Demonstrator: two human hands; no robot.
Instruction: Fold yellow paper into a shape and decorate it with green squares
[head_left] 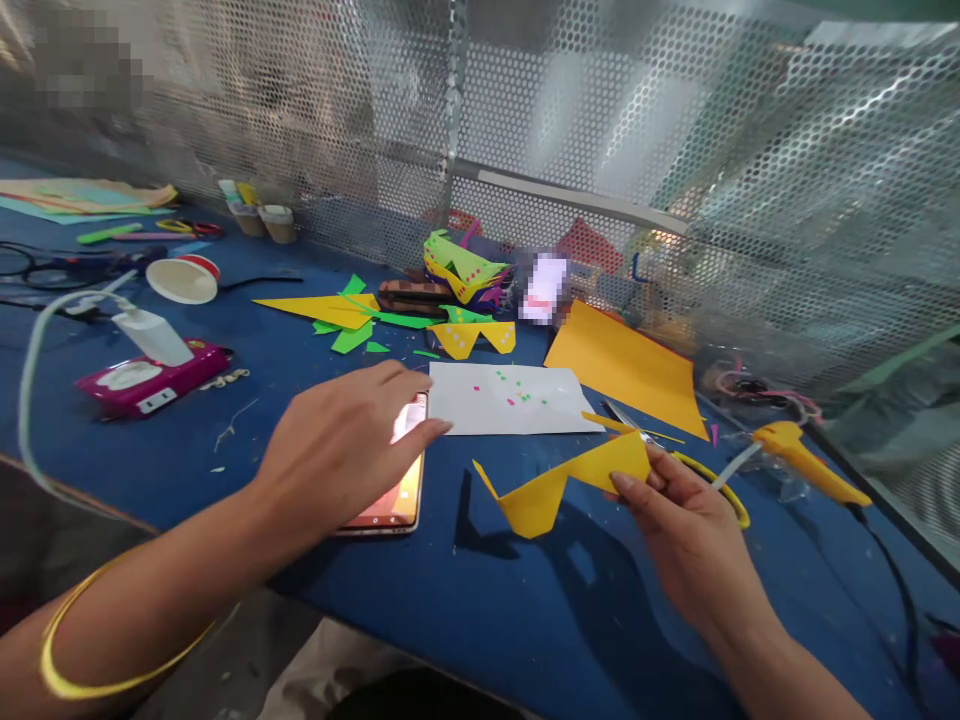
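Left hand (341, 450) lies flat, fingers spread, on the lit phone (391, 490) to tap it; right hand (686, 525) pinches yellow zigzag paper (559, 480) off the table, scissors (675, 450) just behind.

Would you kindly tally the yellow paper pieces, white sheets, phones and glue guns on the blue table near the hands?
Yellow paper pieces: 4
White sheets: 1
Phones: 1
Glue guns: 1
Total: 7

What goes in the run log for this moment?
left hand: on phone | right hand: holds yellow paper zigzag | scissors: beside
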